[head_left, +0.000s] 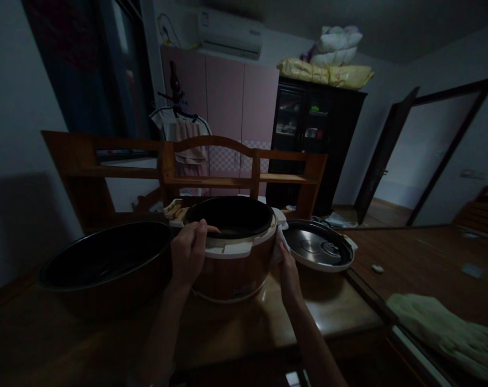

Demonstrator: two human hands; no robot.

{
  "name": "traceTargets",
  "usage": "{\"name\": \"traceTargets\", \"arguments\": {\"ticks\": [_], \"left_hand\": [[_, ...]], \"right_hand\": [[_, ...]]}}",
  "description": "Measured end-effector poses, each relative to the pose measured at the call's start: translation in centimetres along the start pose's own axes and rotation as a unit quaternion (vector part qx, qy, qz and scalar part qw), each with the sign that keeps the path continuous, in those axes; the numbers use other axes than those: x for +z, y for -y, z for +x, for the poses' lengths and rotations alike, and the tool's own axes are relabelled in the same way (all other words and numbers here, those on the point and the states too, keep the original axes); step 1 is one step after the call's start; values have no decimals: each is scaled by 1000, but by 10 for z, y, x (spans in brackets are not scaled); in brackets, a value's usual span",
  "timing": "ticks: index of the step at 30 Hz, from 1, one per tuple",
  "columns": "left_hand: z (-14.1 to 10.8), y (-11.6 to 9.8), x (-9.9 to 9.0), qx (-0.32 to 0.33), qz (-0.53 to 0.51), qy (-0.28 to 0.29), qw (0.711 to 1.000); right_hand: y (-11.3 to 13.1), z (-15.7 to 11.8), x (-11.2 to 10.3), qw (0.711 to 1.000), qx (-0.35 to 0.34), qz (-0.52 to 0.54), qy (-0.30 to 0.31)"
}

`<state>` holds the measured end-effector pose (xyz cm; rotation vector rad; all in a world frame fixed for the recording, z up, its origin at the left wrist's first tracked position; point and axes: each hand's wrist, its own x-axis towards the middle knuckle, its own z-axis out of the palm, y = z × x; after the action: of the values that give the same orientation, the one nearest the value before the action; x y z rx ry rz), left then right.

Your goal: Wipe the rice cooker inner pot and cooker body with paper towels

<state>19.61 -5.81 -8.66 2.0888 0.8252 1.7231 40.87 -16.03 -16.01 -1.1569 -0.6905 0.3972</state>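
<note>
Cooker (231, 279) (brown body, pale rim, prob. a rice cooker) stands upright on desk (264, 322), roughly mid-view, lid off, dark inside showing. L hand (190, 244) is at its front L rim, partly closed: thumb up, one finger stuck out over the opening, the rest curled & mostly hidden; can't tell if it's gripping the rim. R hand (287, 269) is at the cooker's R side, closed w/ thumb & fingers on a whitish cloth (277, 252), pressed up to the side just under the rim. Big black pot (123, 290), open top, sits on desk just L of cooker, nr L forearm; inside too dark to make out. Round lid (316, 244) lies R of cooker, shiny metal inner face up, dark ring & pale edge round it. Behind: wooden shelf unit (212, 141) along back of desk, then pink wardrobe (223, 97) w/ AC unit (230, 35) above, & black cabinet (336, 156) w/ yellow bundles (324, 73) on top. Far R: dark door (383, 145) standing open. Nearer, R of desk, a brown surface (413, 247) w/ small white obj. (377, 269) & crumpled pale-green cloth (441, 325). Rm is dim overall.
</note>
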Motion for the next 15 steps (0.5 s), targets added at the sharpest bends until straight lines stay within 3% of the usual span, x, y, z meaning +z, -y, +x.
{"name": "traceTargets", "arguments": {"ticks": [3, 9, 15], "left_hand": [[0, 1, 0, 1, 1, 0, 1000], [0, 2, 1, 1, 7, -2, 1000], [0, 3, 1, 5, 14, -3, 1000]], "right_hand": [[-5, -13, -3, 999, 50, 13, 1], [-18, -28, -3, 997, 69, -12, -39], [-10, -10, 5, 999, -23, -32, -14]]}}
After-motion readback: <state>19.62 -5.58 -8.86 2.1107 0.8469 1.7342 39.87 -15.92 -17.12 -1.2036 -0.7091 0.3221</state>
